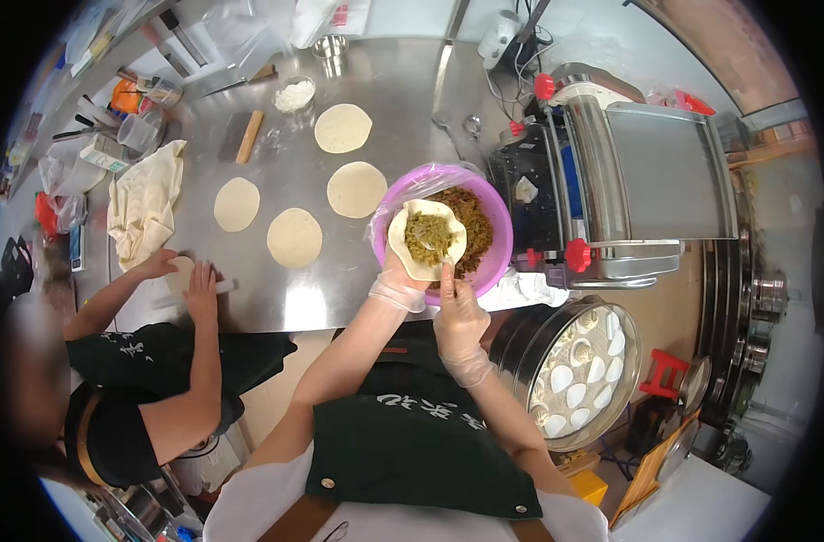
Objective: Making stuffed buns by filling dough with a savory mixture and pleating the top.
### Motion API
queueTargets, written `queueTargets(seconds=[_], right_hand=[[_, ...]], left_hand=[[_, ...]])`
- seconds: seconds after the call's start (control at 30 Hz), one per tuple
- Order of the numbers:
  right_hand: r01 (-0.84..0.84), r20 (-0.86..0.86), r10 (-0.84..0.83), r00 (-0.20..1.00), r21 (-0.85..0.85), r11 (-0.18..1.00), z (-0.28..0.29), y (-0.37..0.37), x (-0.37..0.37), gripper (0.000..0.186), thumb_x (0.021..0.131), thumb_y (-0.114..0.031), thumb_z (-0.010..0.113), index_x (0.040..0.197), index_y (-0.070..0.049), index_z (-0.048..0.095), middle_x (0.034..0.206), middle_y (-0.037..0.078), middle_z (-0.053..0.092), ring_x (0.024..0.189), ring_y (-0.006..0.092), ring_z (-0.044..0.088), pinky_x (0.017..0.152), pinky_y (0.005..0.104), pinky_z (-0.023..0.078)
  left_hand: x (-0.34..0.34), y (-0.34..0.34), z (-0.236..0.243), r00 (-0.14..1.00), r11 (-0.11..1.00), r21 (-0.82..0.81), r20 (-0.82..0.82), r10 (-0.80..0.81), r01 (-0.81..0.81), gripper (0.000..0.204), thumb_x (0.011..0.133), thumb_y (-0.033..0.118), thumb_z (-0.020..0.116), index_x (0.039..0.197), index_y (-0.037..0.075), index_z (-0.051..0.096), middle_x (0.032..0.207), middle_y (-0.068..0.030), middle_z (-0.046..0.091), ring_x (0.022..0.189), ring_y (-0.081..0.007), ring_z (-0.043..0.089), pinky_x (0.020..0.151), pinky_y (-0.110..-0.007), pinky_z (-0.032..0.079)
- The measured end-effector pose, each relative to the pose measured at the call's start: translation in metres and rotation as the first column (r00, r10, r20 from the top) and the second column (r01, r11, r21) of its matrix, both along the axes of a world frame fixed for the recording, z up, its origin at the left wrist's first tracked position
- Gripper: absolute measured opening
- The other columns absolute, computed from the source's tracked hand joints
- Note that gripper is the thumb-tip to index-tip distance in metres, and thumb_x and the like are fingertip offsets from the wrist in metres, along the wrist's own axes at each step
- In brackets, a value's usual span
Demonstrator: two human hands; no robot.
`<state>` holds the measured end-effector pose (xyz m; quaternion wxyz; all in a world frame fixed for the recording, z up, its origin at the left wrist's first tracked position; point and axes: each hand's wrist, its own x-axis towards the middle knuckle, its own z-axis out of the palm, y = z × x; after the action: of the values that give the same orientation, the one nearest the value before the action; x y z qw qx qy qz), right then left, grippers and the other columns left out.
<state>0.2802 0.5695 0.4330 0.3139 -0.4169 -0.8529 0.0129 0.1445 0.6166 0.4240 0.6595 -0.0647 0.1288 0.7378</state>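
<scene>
My left hand (pixel 399 278), in a clear plastic glove, cups a round dough wrapper (pixel 397 237) over the near left side of a purple bowl (pixel 498 221). Green chopped filling (pixel 423 228) lies in the middle of the wrapper, whose edge curves up around it. My gloved right hand (pixel 461 318) is closed around the handle of a spoon (pixel 447 262), its bowl end pressed into that filling and partly hidden. More chopped filling (pixel 475 237) fills much of the purple bowl, and plastic film covers its far left rim.
Several flat dough rounds (pixel 294 238) lie on the steel table (pixel 276 298). At left, a co-worker's hands (pixel 198 289) work dough with a rolling pin (pixel 225 285). A dough-rolling machine (pixel 602 181) stands right; below it, a steamer (pixel 570 384) holds buns and white papers.
</scene>
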Motion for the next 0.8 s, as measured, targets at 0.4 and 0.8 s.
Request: queueTargets(seconds=[0.4, 0.8], right_hand=[[-0.31, -0.566, -0.417, 0.712, -0.785, 0.536, 0.045, 0.023, 0.021, 0.041, 0.092, 0.006, 0.051, 0.132, -0.003, 0.056, 0.078, 0.001, 0.059, 0.074, 0.0088, 0.054, 0.076, 0.0227, 0.046], [0.004, 0.492, 0.003, 0.871, -0.014, 1.0, -0.029, 0.057, 0.031, 0.047, 0.077, -0.021, 0.067, 0.12, -0.006, 0.059, 0.095, 0.014, 0.06, 0.083, 0.0286, 0.059, 0.068, 0.0356, 0.049]], left_hand=[[-0.007, -0.007, -0.012, 0.978, 0.996, 0.005, 0.185, -0.092, 0.093, 0.036, 0.097, 0.036, 0.046, 0.11, 0.007, 0.063, 0.11, -0.0117, 0.065, 0.102, -0.0302, 0.062, 0.09, -0.047, 0.052], [-0.035, -0.029, 0.003, 0.963, 0.992, 0.125, 0.267, -0.04, 0.007, 0.046, 0.096, 0.037, 0.046, 0.126, 0.003, 0.056, 0.126, -0.0203, 0.058, 0.118, -0.039, 0.054, 0.101, -0.053, 0.045]])
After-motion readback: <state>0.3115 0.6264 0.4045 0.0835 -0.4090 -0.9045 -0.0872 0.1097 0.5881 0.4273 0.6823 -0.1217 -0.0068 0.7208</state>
